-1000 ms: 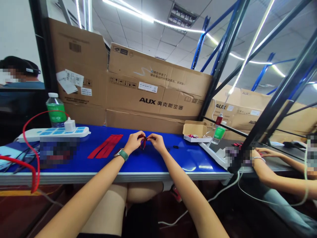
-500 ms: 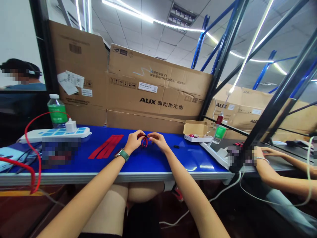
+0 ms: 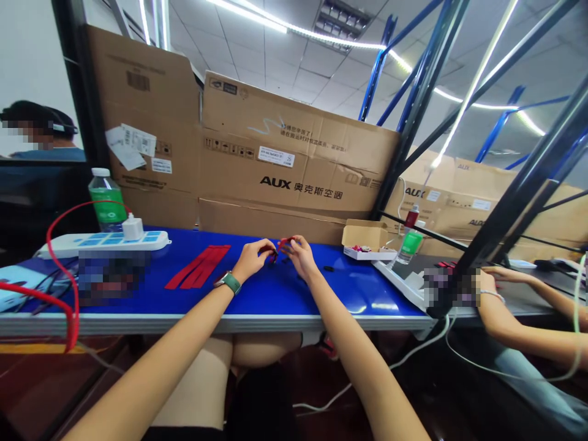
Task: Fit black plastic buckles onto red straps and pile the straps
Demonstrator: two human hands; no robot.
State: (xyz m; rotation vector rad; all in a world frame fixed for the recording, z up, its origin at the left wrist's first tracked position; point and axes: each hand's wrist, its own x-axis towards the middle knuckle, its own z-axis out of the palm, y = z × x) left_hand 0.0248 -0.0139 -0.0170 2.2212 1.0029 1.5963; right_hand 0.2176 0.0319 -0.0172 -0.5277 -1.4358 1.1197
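Observation:
My left hand point(image 3: 250, 260), with a green-banded watch at the wrist, is closed over the blue tabletop, fingertips pinching the dark end of a red ribbon point(image 3: 286, 241). The other end of this ribbon is pinched by my right hand point(image 3: 300, 255), level with the left and a short way to its right. The ribbon's dark part between the hands is too small to make out. To the left of my left hand lie several flat red ribbon strips point(image 3: 198, 267). A small black piece point(image 3: 328, 268) rests on the table right of my right hand.
A white power strip point(image 3: 108, 242) and a green-labelled bottle point(image 3: 107, 202) stand at left. An open small box point(image 3: 366, 241) with small pink pieces sits at back right. Large cardboard point(image 3: 294, 165) walls the back. Another person's arms point(image 3: 514, 318) work beyond the black post point(image 3: 498, 202).
My hands have drawn slightly apart. The red ribbon, formerly a small loop hanging between my fingertips, now shows stretched up at my right fingers. The view has shifted a little.

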